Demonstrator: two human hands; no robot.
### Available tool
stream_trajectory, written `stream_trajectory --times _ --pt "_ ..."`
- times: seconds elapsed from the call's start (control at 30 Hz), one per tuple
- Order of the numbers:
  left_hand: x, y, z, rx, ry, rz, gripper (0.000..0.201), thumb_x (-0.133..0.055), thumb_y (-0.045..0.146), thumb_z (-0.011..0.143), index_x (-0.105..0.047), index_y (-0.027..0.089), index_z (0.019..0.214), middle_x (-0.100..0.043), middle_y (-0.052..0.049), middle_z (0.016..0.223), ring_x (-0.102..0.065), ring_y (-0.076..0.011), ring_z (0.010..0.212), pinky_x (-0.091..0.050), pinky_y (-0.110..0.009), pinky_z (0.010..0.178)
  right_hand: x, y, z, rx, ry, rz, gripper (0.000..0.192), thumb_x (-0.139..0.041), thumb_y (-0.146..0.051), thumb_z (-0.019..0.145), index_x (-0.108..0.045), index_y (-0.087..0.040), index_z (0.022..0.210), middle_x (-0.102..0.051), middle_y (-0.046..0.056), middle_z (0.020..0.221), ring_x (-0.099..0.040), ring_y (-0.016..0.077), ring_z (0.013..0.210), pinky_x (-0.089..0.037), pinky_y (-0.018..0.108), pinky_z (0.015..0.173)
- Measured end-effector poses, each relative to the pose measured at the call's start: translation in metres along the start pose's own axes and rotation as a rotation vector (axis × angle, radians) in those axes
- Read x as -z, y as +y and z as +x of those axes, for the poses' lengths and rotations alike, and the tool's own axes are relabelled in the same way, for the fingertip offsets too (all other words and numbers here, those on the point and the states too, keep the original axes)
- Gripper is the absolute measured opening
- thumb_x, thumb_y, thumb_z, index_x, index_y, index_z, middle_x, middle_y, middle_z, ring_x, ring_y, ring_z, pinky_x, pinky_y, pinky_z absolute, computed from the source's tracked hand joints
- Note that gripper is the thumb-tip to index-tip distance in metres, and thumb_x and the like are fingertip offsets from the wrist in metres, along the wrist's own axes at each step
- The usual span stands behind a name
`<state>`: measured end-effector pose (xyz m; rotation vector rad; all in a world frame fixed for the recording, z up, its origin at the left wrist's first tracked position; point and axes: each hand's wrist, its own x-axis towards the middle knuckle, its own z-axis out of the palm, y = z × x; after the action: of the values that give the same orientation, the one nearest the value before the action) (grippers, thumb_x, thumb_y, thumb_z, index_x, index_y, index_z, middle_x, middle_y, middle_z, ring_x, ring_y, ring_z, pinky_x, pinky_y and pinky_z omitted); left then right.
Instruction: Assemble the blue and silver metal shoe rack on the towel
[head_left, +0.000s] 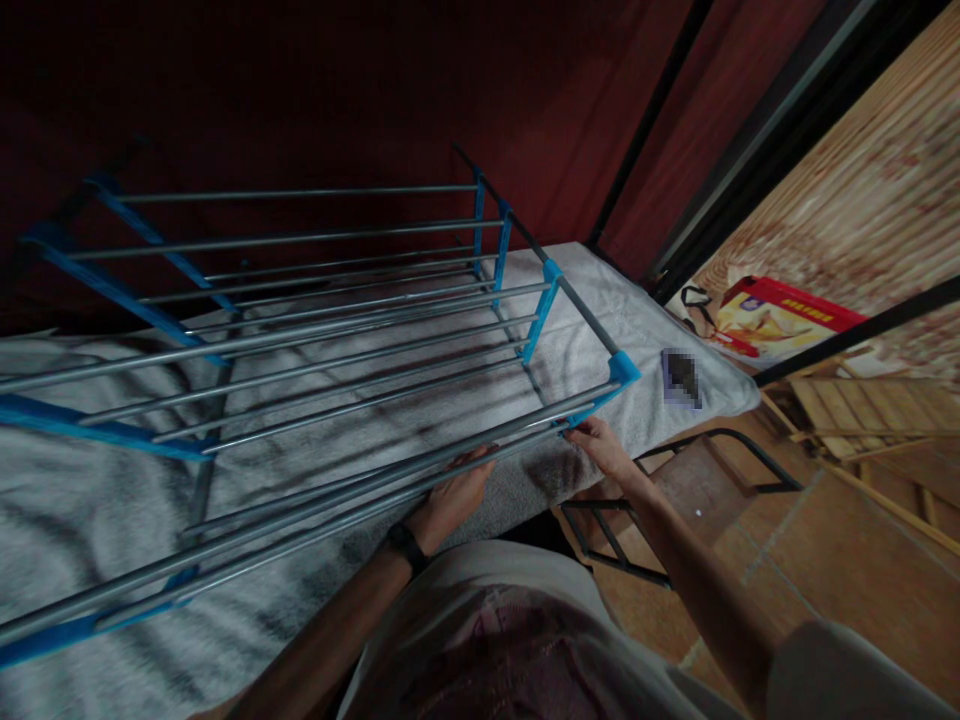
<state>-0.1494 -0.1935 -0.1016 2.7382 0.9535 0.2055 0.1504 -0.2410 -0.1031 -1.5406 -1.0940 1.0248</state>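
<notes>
A metal rack (315,330) with grey rods and blue plastic joints lies on its side on a grey-white blanket (97,520). My left hand (456,490) grips the nearest grey rods from below, near their middle. A dark band sits on that wrist. My right hand (600,445) holds the same rods' end, just under the blue corner joint (624,370). Both arms reach forward over my light shirt.
A small dark object (681,378) lies on the blanket's right corner. A red and yellow box (780,318) sits beyond it by a patterned wall. A black metal frame (675,500) stands on the tiled floor at right. Wooden slats (862,410) lie further right. Dark red curtain behind.
</notes>
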Motion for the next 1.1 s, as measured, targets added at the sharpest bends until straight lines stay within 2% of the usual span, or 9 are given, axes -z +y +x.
stream_trajectory --times 0.13,0.27,0.6,0.73,0.83,1.1 --pt "-0.0063 -0.0014 0.0015 0.028 -0.018 -0.034 0.049 -0.045 0.002 0.093 -0.056 0.021 0.136 -0.063 -0.008 0.138 -0.06 -0.0176 0.127 -0.045 -0.034 0.113 -0.001 0.0036 0.001 0.005 -0.003 0.012 0.02 -0.068 -0.035 0.073 -0.072 -0.022 0.088 -0.073 0.001 0.086 -0.065 0.0215 0.086 -0.048 0.036 0.086" --pt "-0.0045 -0.0006 0.0029 0.062 -0.049 -0.063 0.044 -0.045 0.004 0.095 -0.06 0.021 0.133 -0.064 -0.008 0.137 -0.06 -0.0182 0.127 -0.045 -0.035 0.113 -0.0006 0.0068 0.0015 0.02 -0.021 0.018 0.018 -0.068 -0.037 0.075 -0.072 -0.023 0.087 -0.073 0.0 0.084 -0.065 0.0214 0.087 -0.048 0.035 0.086" --pt "-0.0054 -0.0016 0.0039 0.028 -0.024 -0.053 0.043 -0.044 0.002 0.093 -0.062 0.021 0.126 -0.066 -0.007 0.132 -0.062 -0.0178 0.122 -0.045 -0.032 0.111 -0.0007 0.0067 0.0014 0.013 -0.013 0.015 0.019 -0.069 -0.038 0.075 -0.071 -0.023 0.087 -0.072 0.0 0.083 -0.065 0.0208 0.086 -0.049 0.035 0.087" --pt "-0.0047 -0.0019 0.0035 0.024 -0.019 -0.021 0.045 -0.043 0.002 0.093 -0.059 0.021 0.13 -0.067 -0.006 0.129 -0.063 -0.0151 0.121 -0.045 -0.029 0.11 -0.0007 0.004 0.0012 0.009 -0.015 0.015 0.02 -0.07 -0.041 0.075 -0.071 -0.023 0.085 -0.072 0.0 0.082 -0.064 0.0205 0.084 -0.049 0.035 0.087" --pt "-0.0036 -0.0021 0.0028 0.014 -0.011 -0.004 0.043 -0.043 0.004 0.094 -0.058 0.021 0.131 -0.069 -0.007 0.126 -0.065 -0.0163 0.118 -0.048 -0.031 0.108 -0.0009 0.0005 0.0003 0.011 -0.032 0.015 0.023 -0.07 -0.045 0.075 -0.07 -0.024 0.084 -0.072 0.001 0.081 -0.064 0.0207 0.083 -0.05 0.035 0.085" --pt "0.0 -0.0002 0.0036 0.03 -0.002 -0.007 0.046 -0.046 0.004 0.094 -0.059 0.023 0.134 -0.067 -0.006 0.132 -0.064 -0.017 0.122 -0.047 -0.03 0.109 -0.0017 0.0007 0.0006 0.004 -0.034 0.016 0.026 -0.071 -0.046 0.074 -0.069 -0.023 0.086 -0.073 0.001 0.085 -0.065 0.0211 0.084 -0.051 0.036 0.085"
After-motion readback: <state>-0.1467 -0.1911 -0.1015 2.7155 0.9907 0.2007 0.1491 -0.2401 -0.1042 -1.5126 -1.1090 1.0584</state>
